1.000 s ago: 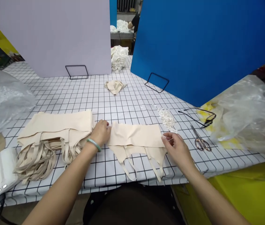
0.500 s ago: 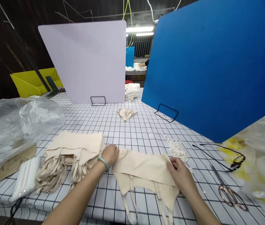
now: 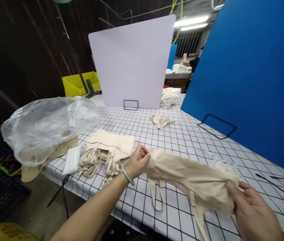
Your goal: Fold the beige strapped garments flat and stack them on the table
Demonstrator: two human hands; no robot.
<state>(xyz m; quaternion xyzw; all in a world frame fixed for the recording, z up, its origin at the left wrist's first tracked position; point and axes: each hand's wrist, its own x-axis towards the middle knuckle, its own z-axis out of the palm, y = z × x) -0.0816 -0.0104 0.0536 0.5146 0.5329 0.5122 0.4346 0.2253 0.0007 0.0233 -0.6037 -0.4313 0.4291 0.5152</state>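
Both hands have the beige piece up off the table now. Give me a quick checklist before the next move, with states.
1. Left hand gripping one end of the beige garment: ok.
2. Right hand gripping the other end: ok.
3. Garment lifted off the checked table: ok, though straps dangle low.
4. Garment flat and unwrinkled: not ok, bunched between the hands.
5. Stack of beige pieces beside the left hand, tidy: ok, its straps trail loose.
6. Straps untangled: cannot tell.

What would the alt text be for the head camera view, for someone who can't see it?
Both hands, left hand and right hand, hold a beige strappy garment lifted above a grid-patterned table. A stack of similar garments lies to the left.
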